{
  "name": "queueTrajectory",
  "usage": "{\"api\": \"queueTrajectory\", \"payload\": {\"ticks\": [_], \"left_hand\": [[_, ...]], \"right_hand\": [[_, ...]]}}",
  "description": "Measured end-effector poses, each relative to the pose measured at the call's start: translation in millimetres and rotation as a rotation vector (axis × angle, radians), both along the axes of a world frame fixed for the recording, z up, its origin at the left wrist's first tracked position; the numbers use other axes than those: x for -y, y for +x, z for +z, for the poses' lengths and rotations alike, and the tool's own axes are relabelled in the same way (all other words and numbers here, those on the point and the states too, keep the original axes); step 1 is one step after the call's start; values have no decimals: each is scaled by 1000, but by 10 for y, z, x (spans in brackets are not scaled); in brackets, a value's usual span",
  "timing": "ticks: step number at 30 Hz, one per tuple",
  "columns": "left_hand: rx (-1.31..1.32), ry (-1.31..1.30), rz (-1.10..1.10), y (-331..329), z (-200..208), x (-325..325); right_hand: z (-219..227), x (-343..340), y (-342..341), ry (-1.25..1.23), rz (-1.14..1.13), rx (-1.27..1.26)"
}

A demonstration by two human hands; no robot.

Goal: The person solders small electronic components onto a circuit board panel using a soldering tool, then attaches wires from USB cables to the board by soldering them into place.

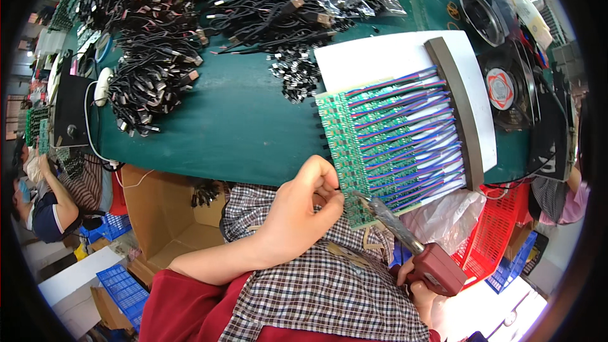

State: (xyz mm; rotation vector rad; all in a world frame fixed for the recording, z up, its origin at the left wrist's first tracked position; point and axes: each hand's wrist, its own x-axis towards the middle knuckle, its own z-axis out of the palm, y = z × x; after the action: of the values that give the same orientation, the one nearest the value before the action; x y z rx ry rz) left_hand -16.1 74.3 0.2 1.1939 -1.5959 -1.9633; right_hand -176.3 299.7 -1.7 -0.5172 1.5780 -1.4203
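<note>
A panel of green circuit boards [342, 142] lies on a white sheet [373, 57] near the table's front edge. Rows of blue, red and dark wires [411, 130] run from it to a brown bar [465, 120]. Small black parts stick out along the panel's left edge. At the lower part of that edge, my left hand [294, 212] pinches thumb and finger together; what lies between them is too small to make out. My right hand [421, 294] grips a soldering iron [439, 269] by its dark red handle. Its tip rests on or just above the panel, close to my left fingertips.
Bundles of black USB cables [152, 44] cover the back left. A pile of small metal connectors [296, 75] sits left of the sheet. A speaker-like round part [481, 16] stands back right. Below the table are a cardboard box [164, 215] and a red basket [500, 228].
</note>
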Motion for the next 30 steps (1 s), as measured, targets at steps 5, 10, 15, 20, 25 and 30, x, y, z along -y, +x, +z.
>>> {"api": "queueTrajectory", "payload": {"ticks": [5,10,15,20,25,30], "left_hand": [[165,-397,176,108,-118,555],[353,-664,106,157,-201,1004],[437,-715,-33,164,-187,1165],[273,-532,115,271,-100,989],[-94,233,11,308,14,365],[-98,386,-4,194,6,-36]], "right_hand": [[-3,-12,-18,-8,-28,112],[6,30,-1,-10,-30,135],[-21,-6,21,-21,-58,103],[-12,33,4,-9,-40,175],[16,-20,43,-1,-99,170],[8,-36,7,-30,-66,116]]}}
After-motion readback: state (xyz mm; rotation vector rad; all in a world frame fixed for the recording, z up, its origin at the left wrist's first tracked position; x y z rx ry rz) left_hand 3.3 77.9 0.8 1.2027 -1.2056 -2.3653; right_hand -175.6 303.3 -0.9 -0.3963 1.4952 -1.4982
